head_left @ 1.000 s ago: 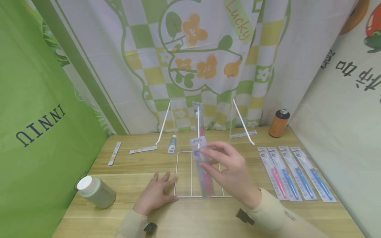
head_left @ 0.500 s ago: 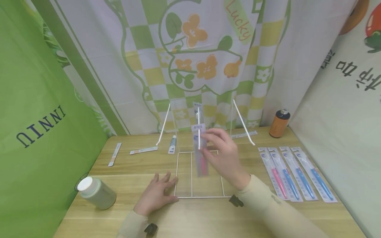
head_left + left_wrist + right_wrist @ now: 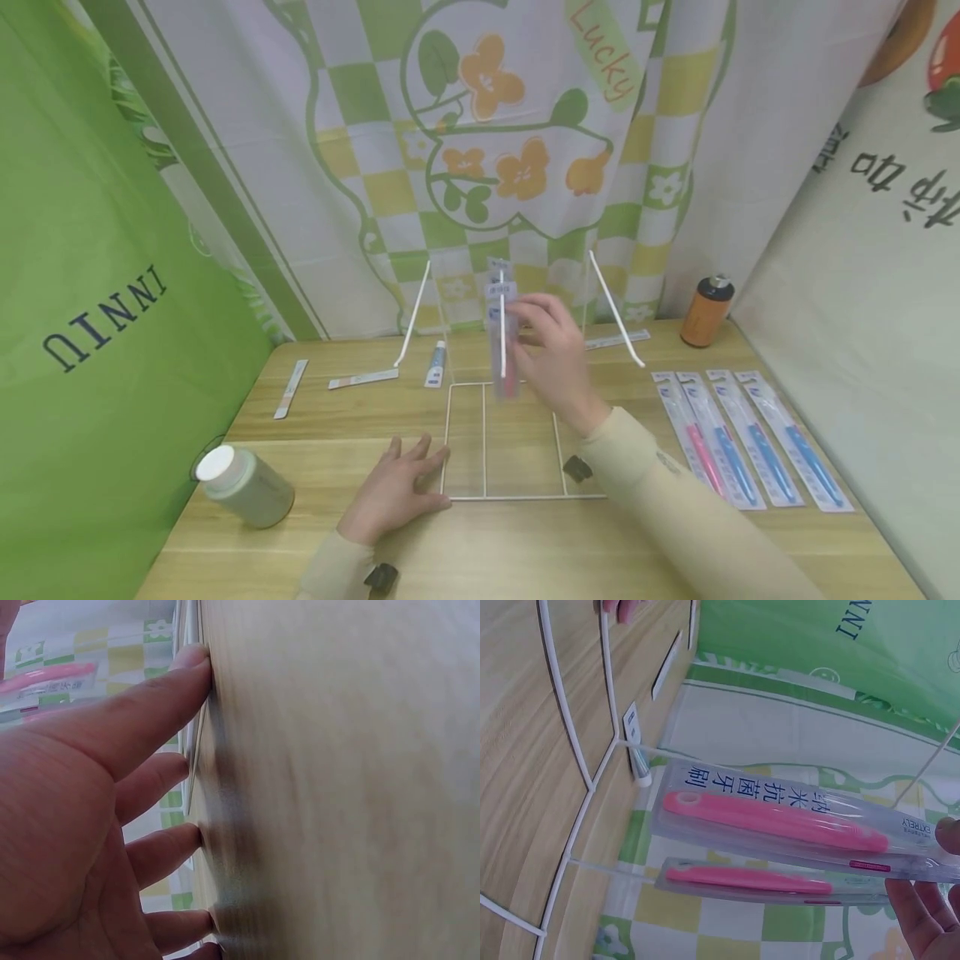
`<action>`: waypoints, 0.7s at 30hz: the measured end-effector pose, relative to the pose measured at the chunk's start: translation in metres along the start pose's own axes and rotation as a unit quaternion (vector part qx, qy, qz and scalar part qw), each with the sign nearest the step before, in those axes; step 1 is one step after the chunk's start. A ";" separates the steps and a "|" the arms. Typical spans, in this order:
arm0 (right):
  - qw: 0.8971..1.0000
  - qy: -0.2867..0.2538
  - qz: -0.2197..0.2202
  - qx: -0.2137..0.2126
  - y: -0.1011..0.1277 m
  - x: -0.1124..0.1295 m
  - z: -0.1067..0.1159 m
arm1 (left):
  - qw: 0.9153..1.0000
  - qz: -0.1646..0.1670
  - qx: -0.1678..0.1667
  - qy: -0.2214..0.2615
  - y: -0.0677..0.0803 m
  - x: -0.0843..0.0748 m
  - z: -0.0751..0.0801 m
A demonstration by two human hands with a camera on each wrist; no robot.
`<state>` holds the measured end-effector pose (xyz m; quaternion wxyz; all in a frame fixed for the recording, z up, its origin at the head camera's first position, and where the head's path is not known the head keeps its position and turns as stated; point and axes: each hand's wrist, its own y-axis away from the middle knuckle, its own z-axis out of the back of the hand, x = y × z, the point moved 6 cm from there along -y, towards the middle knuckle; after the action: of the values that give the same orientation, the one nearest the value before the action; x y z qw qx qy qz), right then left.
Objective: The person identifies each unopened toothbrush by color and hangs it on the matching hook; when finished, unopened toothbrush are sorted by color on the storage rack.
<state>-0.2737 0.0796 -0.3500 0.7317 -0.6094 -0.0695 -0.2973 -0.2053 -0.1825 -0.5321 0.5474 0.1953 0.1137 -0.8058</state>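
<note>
Since a second earlier the right hand point(image 3: 551, 354) had carried the packaged toothbrush point(image 3: 502, 342) from low over the wire base up toward twelve o'clock, to the middle peg of the white wire rack point(image 3: 501, 333). Its fingers pinched the pack's upper end. The pack was a clear, flat sleeve with blue print, a pink brush inside; a second like pack point(image 3: 765, 881) already hung just behind it. The left hand point(image 3: 397, 492) lay flat, fingers spread, at the base frame's seven o'clock corner. The table point(image 3: 360, 417) was pale wood grain. At three o'clock lay four more packs point(image 3: 750, 437); at eight o'clock, a white-lidded jar point(image 3: 243, 483). Printed cloth point(image 3: 525, 150) hung behind.
</note>
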 end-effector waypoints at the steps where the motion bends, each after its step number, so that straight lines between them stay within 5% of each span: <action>1: 1.000 0.002 -0.002 -0.001 -0.001 -0.002 -0.001 | 1.000 0.000 0.000 0.000 0.000 0.000 0.000; 21: 1.000 0.003 -0.030 -0.003 -0.010 -0.020 -0.008 | 1.000 0.002 0.004 0.002 0.001 -0.001 -0.001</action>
<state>-0.2978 0.0784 -0.3527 0.7207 -0.6084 -0.0853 -0.3212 -0.2040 -0.1821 -0.5322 0.5478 0.1993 0.1109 -0.8050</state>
